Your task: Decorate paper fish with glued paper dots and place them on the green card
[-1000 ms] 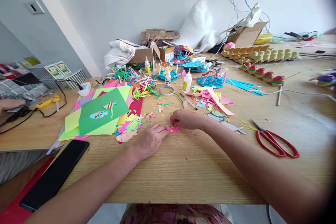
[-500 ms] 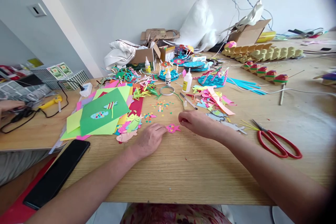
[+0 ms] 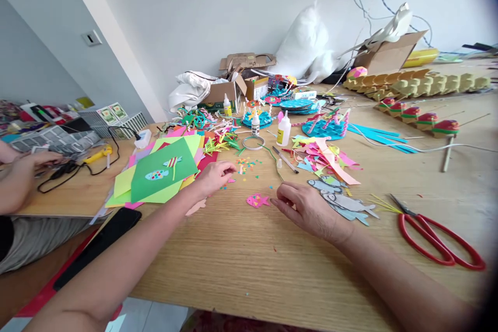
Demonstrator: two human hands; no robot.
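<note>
A pink paper fish (image 3: pixel 257 201) with small yellow and orange dots lies flat on the table, its tail toward my right hand. My right hand (image 3: pixel 299 205) rests just beside that tail, fingers loosely bent and thumb apart, with nothing visible in it. Left of the fish, my left hand (image 3: pixel 216 176) hovers by the loose paper dots (image 3: pixel 249 163), its fingertips drawn together; whatever they hold is too small or hidden. Under my left forearm a pale pink paper fish (image 3: pixel 196 207) shows in part. Grey and blue paper fish (image 3: pixel 348 202) lie right of my right hand.
Red-handled scissors (image 3: pixel 439 236) lie at the right. Glue bottles (image 3: pixel 284 130), a tape ring (image 3: pixel 253 142), a pen (image 3: pixel 287 161) and paper scraps (image 3: pixel 324 153) stand or lie beyond. Coloured sheets (image 3: pixel 163 171) are stacked left, near a black phone (image 3: pixel 99 246). Another person's hands (image 3: pixel 35 163) are farther left.
My left hand has left the pink fish and moved away and to the left, toward the dots. My right hand has drawn back slightly beside the tail. The view has shifted left.
</note>
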